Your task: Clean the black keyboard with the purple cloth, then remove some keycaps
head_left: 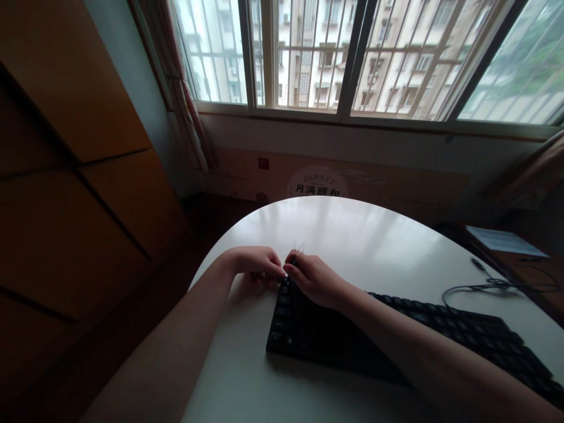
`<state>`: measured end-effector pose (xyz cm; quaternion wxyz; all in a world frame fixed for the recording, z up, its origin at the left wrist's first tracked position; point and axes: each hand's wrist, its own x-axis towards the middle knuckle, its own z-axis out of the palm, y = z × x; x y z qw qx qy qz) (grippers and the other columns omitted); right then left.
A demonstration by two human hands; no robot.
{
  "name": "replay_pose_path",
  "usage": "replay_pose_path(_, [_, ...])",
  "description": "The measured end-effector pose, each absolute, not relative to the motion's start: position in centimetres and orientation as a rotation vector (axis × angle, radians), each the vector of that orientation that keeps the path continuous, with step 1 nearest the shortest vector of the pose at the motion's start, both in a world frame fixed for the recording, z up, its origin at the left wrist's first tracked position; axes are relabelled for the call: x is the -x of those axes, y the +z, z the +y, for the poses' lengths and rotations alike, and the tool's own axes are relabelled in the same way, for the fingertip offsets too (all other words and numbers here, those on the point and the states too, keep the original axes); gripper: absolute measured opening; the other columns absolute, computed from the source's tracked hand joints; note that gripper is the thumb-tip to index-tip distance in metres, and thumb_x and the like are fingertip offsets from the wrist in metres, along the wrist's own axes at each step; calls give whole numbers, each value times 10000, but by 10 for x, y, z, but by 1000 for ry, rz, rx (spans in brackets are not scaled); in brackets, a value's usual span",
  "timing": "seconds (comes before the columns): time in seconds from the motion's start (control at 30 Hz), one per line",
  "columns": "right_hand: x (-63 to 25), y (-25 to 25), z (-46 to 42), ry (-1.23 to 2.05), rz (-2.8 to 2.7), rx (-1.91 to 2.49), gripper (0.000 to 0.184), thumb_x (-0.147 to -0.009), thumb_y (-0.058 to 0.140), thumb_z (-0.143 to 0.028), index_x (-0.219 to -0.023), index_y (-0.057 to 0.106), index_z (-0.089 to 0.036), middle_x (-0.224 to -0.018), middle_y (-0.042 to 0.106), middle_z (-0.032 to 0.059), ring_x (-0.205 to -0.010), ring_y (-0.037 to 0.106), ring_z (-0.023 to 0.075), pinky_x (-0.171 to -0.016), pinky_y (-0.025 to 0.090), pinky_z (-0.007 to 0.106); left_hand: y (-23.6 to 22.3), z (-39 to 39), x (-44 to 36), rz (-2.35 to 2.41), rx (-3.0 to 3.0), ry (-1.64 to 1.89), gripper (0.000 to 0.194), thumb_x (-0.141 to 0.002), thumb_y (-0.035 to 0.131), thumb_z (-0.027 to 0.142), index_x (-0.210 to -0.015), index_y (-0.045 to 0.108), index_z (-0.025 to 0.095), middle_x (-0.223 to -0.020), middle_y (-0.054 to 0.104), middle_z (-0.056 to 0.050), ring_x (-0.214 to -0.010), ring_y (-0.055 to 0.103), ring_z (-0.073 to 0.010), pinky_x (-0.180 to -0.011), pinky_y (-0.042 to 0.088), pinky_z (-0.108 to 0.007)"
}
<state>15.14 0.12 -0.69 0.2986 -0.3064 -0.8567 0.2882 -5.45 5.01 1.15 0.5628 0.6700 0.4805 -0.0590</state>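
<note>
A black keyboard (317, 335) lies across the white table, partly covered by my right forearm. My right hand (311, 276) is closed over its upper left corner, gripping a wire keycap puller (299, 248) whose thin wires stick up above the fingers. Just left of that corner, my left hand (264, 264) is bent at the wrist with its fingers pinched together, the tips almost meeting my right thumb. Whatever may be between the left fingertips is too small to make out.
The white table (264, 223) has a rounded far edge. A black cable (489, 285) coils at the right, beyond the keyboard. Past it stands a brown surface with a sheet of paper (506, 241). Wooden cabinets (88, 223) are at the left, and a barred window fills the back.
</note>
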Motion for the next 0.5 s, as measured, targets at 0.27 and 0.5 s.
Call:
replay_pose_path(0.27, [-151, -3, -5, 672, -2367, 779, 126, -975, 460, -320, -932, 509, -212, -838, 657, 40, -715, 605, 177, -652, 411, 268, 9, 50, 55, 1116, -1578, -100, 254, -697, 715, 409, -708, 673, 158, -619, 645, -9, -446, 538, -100, -404, 388, -184])
replay_pose_path(0.5, [-151, -9, 0, 700, -2235, 857, 146, -986, 423, -313, -938, 511, -207, -782, 633, 31, -689, 582, 174, -653, 410, 275, 12, 48, 52, 1151, -1575, -113, 290, -740, 692, 437, -677, 667, 155, -560, 629, -17, -449, 559, -119, -399, 385, -190])
